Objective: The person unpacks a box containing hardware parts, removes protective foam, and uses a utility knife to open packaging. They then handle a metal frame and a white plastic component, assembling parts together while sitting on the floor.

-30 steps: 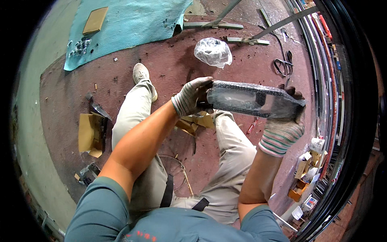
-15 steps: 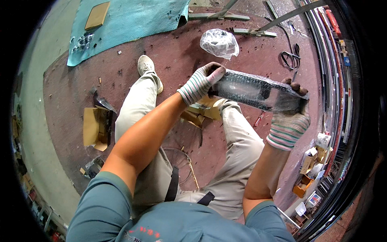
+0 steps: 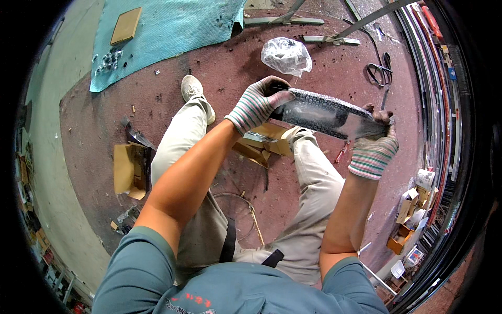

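A flat, long dark piece in clear bubble wrap is held up in front of me, sloping down to the right. My left hand, in a striped knit glove with dark fingers, grips its left end with the thumb across the near face. My right hand, gloved alike, is closed around the right end, where the wrap bunches over the fingers. The exact kind of the piece inside cannot be made out. Below it, between my legs, an opened cardboard box lies on the floor.
A clear plastic bag with dark contents lies ahead, near metal stand legs. A turquoise mat bears a flat cardboard piece. Another open box sits to the left. Long bars line the right side.
My right hand has shifted slightly left, and the wrap at the right end is gathered closer under its fingers. My left hand keeps its grip; the view has moved slightly.
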A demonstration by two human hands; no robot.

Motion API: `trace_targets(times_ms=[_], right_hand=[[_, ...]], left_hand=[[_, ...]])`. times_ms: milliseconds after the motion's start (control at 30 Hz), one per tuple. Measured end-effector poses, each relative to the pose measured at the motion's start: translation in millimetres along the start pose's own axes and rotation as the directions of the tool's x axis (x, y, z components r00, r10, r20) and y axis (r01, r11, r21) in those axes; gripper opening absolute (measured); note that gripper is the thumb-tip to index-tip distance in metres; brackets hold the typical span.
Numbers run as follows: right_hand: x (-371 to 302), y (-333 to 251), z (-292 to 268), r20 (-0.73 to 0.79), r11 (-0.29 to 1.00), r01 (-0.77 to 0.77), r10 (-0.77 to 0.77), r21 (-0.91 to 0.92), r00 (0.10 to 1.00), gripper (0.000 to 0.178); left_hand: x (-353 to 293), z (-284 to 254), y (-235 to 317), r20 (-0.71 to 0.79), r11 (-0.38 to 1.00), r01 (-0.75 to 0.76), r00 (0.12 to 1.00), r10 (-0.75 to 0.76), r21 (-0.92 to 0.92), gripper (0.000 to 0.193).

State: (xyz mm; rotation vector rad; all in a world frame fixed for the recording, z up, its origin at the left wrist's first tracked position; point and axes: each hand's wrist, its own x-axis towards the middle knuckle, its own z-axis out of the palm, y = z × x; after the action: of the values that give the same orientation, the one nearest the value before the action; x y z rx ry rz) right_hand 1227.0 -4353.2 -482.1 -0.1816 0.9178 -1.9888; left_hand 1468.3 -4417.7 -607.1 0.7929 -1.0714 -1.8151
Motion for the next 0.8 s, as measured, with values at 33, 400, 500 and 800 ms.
trace_targets(times_ms=[33, 400, 500, 800], right_hand=[[2, 2, 3, -0.051, 1.000, 0.019, -0.019, -0.006, 0.999, 0.034], [25, -30, -5, -0.206, 0.913, 0.357, -0.395, -0.200, 0.895, 0.028], [42, -24, -31, -0.182, 0.784, 0.440, -0.557, -0.438, 0.811, 0.026], [42, 151, -182, -0.041, -0.021, -0.040, 0.080, -0.999, 0.996, 0.027]], left_hand=[[-1, 0, 2, -0.004, 1.000, -0.006, 1.000, 0.006, 0.012, 0.030], [-6, -27, 14, -0.078, 0.991, 0.106, 0.991, -0.113, -0.083, 0.023], [-3, -40, 5, -0.121, 0.997, -0.043, 0.992, 0.035, -0.066, 0.021], [4, -55, 11, -0.402, 0.999, -0.013, 0.915, 0.028, 0.038, 0.030]])
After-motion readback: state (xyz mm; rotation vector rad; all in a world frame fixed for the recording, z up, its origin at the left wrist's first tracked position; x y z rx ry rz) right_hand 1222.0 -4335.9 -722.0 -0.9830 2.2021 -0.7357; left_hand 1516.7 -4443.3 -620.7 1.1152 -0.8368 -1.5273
